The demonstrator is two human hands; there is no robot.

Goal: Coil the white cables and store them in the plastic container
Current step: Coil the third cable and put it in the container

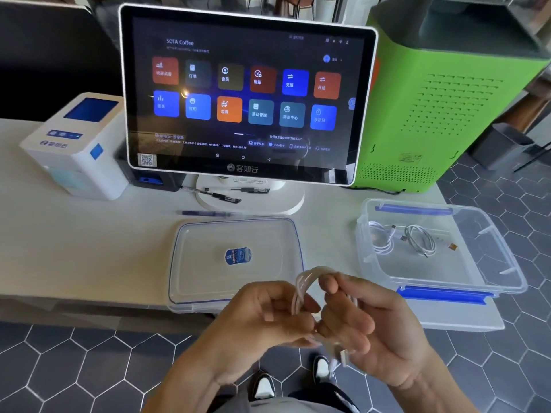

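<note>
- A white cable (pixel 301 289) is held in loops between both hands, in the air just in front of the worktop (pixel 74 248) edge, over the floor.
- The left hand (pixel 268 311) has its fingers curled round one side of the bundle; the right hand (pixel 357 320) is pinched on the other side, with a plug end dangling below.
- Loops are best kept even and the loose tail tucked in, so the coil isn't sprung open when dropped, I'd say.
- The plastic container (pixel 504 272) is parked open to the right, overhanging the worktop edge, with two coiled cables (pixel 417 239) already inside; it could probably be tipped by a nudge.
- The lid (pixel 190 257) is lying flat just ahead, also poking over the edge.
- Open room is found between lid and container.
</note>
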